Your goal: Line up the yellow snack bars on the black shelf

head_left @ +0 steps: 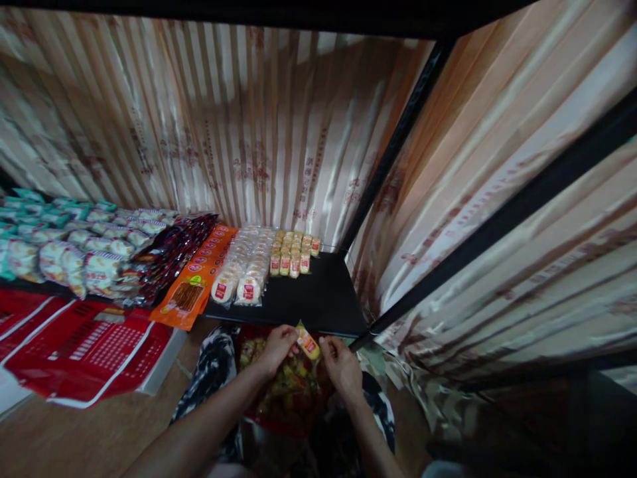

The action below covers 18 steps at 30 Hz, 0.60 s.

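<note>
A small yellow snack packet [308, 342] with a red and white label is held up between my hands, tilted. The fingertips of my left hand [279, 348] pinch its left side. My right hand [342, 366] has its fingers closed at the packet's right edge. Below them, between my knees, a red bag [243, 342] holds many similar yellow packets [291, 385], dim and partly hidden by my arms. Beyond, on a black shelf [318, 299], several yellow packets [293, 255] stand in short rows, beside rows of round white packaged snacks [249, 289].
Further left on the shelf are an orange snack bag [192, 282], dark red packets [174, 255] and white and green packets [64, 245]. A red printed bag or box [94, 345] lies below the shelf. Black posts [398, 133] and striped curtains [239, 126] border the back and right.
</note>
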Available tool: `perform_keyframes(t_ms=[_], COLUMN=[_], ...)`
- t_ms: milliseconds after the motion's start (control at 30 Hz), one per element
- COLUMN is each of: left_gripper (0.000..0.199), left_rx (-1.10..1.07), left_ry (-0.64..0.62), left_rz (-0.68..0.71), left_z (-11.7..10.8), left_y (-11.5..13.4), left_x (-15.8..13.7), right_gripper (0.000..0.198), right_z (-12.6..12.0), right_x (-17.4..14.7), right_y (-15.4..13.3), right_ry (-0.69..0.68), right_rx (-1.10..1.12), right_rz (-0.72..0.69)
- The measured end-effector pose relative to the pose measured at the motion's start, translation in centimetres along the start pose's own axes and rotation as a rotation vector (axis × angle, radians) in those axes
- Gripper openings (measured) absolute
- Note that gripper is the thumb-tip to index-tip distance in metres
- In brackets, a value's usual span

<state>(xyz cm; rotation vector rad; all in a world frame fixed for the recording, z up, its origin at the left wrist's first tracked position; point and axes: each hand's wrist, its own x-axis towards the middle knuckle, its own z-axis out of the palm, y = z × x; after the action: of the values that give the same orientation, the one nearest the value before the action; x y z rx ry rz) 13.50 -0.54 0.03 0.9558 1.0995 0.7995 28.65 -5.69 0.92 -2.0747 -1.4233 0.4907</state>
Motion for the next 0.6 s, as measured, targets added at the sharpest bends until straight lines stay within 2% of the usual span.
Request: perform_keyframes(t_ms=[100,233,400,600], left_gripper=[0.019,0.019,0.019,0.019], left_rx=[0.090,0.240,0.354,0.514], left_ry=[0.005,0.008,0.018,0.062], left_rz=[0.044,0.105,0.151,0.211], left_z=[0.4,1.0,2.1,3.6], left_y=[0.8,2.3,3.9,5.3], left_x=[0.7,1.9,3.7,6.8], right_gripper=[0.034,0.035,0.030,0.032], right_z=[-0.2,-0.2,0.5,1.5], right_x=[0.2,0.6,1.9,5.1], right_y=[-0.3,-0.5,0.1,0.5], right_ry=[0.047,-0.005,0.059,0.175], right_rx=[0.055,0.031,-0.013,0.016], right_rz=[-0.194,-0.367,-0.347,-0.306])
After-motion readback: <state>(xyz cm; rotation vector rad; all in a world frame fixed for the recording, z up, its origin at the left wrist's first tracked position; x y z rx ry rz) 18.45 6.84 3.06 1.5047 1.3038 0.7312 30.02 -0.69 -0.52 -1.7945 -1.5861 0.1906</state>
